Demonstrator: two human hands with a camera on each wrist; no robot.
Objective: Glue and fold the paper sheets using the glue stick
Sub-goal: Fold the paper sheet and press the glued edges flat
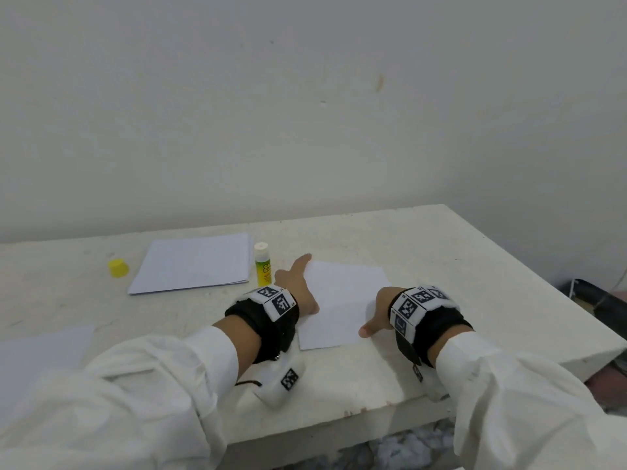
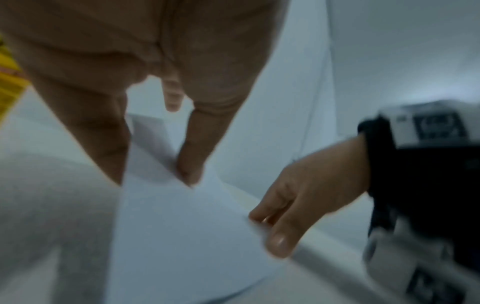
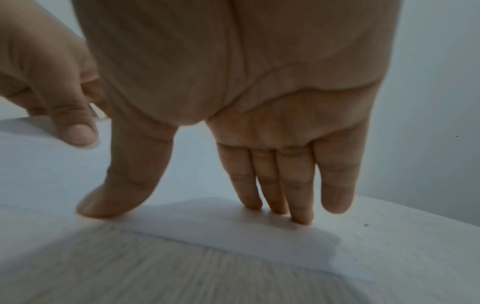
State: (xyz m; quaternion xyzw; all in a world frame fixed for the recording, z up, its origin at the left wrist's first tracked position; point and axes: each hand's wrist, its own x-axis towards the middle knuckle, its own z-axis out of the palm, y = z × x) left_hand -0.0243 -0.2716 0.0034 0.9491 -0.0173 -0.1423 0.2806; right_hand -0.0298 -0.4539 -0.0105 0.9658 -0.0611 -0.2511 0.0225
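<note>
We see both hands on a white sheet lying flat on the tabletop. The left hand rests on its left edge, fingers straight. The right hand presses the right edge with straight fingers, gripping nothing. The glue stick stands upright, uncapped, just left of the sheet; its green-and-yellow label is too blurred to read. A paper stack lies beside it, the yellow cap farther left.
</note>
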